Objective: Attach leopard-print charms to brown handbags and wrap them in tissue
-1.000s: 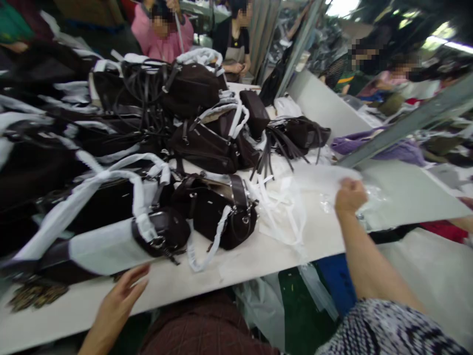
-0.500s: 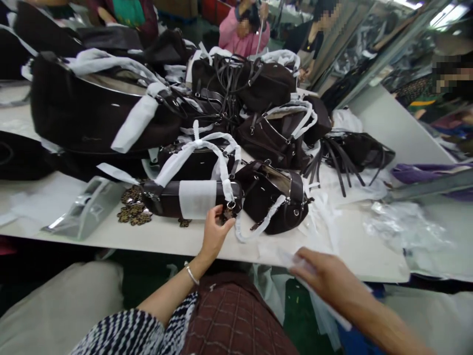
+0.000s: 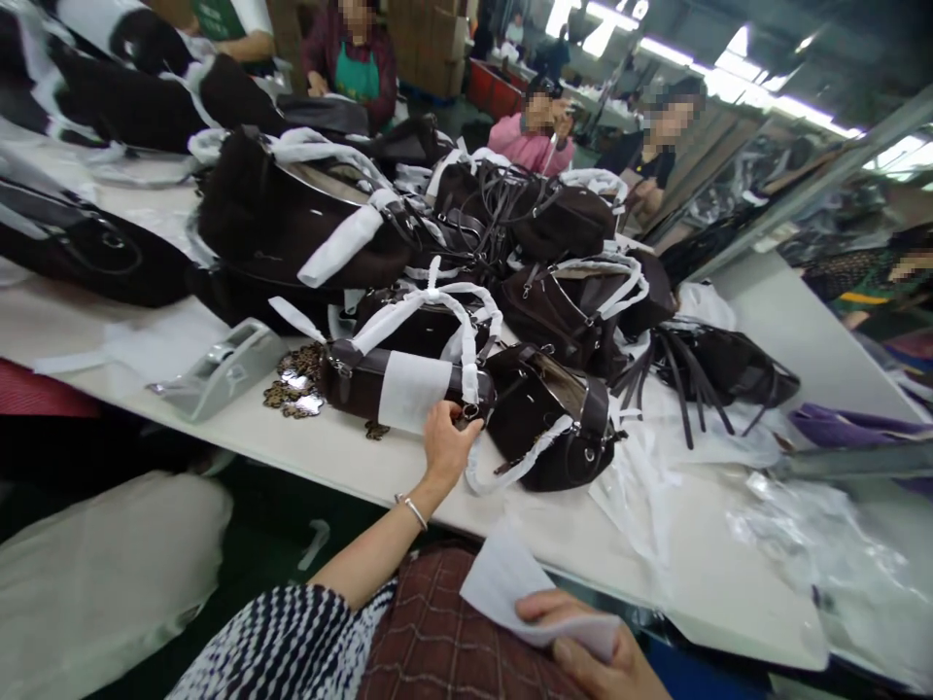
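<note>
A dark handbag (image 3: 357,382) with a white paper band (image 3: 415,389) round its middle and white-wrapped handles (image 3: 394,319) lies near the table's front edge. My left hand (image 3: 448,445) grips its right end, thumb and fingers closing at the metal ring below the handle; a charm there is mostly hidden. Low in front of my apron, my right hand (image 3: 583,642) holds a white sheet (image 3: 510,578) between thumb and fingers. Just right of the banded bag stands another dark bag (image 3: 546,428) with its top open.
A tape dispenser (image 3: 225,369) and several flower-shaped metal charms (image 3: 295,384) lie left of the bag. More dark bags (image 3: 306,219) are piled behind. Clear plastic (image 3: 816,554) lies at right. People stand beyond the table.
My right hand has moved left and closer to my body with the white sheet. The view has tilted and shifted, showing more of the room. My left hand stays at the bag's right end.
</note>
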### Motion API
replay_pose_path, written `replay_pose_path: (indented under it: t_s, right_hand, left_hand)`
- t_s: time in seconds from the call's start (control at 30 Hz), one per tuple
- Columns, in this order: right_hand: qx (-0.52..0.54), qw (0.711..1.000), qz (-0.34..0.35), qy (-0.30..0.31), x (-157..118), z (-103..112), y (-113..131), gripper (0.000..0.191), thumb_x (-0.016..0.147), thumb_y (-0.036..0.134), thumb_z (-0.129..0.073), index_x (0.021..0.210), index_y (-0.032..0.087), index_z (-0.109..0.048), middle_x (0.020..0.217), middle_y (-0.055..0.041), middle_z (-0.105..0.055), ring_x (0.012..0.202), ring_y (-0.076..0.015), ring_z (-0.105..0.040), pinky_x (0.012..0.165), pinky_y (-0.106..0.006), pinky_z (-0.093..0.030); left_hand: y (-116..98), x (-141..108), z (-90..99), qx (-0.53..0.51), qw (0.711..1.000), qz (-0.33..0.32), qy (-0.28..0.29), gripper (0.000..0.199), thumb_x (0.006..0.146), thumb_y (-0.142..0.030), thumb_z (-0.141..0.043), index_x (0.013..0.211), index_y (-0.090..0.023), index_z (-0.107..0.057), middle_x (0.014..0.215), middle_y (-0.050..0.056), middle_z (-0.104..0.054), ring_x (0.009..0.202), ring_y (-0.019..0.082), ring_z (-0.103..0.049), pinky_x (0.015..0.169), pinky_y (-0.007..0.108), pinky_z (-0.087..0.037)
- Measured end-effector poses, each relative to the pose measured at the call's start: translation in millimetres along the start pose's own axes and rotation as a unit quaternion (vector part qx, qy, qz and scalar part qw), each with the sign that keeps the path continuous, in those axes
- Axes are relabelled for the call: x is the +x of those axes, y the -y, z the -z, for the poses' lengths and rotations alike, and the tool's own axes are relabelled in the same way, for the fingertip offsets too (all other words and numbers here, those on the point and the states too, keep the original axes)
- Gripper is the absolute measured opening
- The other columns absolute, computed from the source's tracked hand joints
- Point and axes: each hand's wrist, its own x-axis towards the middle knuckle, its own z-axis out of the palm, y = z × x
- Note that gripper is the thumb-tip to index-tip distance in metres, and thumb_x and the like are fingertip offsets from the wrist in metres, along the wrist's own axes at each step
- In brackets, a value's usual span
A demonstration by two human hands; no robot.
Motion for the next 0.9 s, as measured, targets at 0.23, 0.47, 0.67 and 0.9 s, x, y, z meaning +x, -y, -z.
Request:
replay_pose_path:
  t_s: [0.23,0.47,0.67,0.9]
  right_hand:
    - [-0.075,0.994,0.017,-0.083,66.5,82.9,13.9,0.049,0.078,0.063,-0.059,0.089,0.018,-0.073,0.086,-0.0105,-0.073,0.087,-0.0312,-0.069,0.080,-0.044,-0.057]
    - [0.068,0.995,-0.036,0.067,183.1,61.5,-6.8,0.037,0.070,0.051,-0.068,0.077,0.015,-0.064,0.071,-0.0063,-0.068,0.066,-0.0202,-0.064,0.067,-0.035,-0.054]
    - [0.235,0.961,-0.014,0.142,238.4,0.2,15.5,0.029,0.073,0.044,-0.068,0.088,0.019,-0.065,0.077,-0.0052,-0.069,0.070,-0.0199,-0.064,0.075,-0.034,-0.051]
    - [-0.026,0.991,0.053,0.119,256.7,34.4,-16.3,0.016,0.071,0.033,-0.068,0.070,0.017,-0.071,0.065,-0.0030,-0.067,0.062,-0.0186,-0.058,0.063,-0.029,-0.045]
  left_hand:
    - [-8.1,-1.8,17.2,-0.002,0.999,0.020,0.033,0.006,0.078,-0.024,-0.061,0.079,-0.020,-0.056,0.078,0.000,-0.061,0.078,0.017,-0.057,0.077,0.031,-0.044]
    - [-15.4,14.8,35.1,-0.066,0.983,0.090,0.148,0.015,0.072,-0.026,-0.065,0.081,-0.018,-0.057,0.065,-0.003,-0.060,0.061,0.013,-0.056,0.061,0.025,-0.040]
    - [-26.6,24.2,55.0,-0.089,0.964,0.123,0.217,0.022,0.070,-0.028,-0.068,0.086,-0.015,-0.060,0.070,-0.002,-0.060,0.062,0.010,-0.053,0.061,0.023,-0.039]
    - [-36.5,25.0,63.0,-0.101,0.941,0.202,0.252,0.030,0.069,-0.027,-0.066,0.095,-0.013,-0.064,0.065,-0.004,-0.057,0.054,0.007,-0.045,0.052,0.021,-0.031]
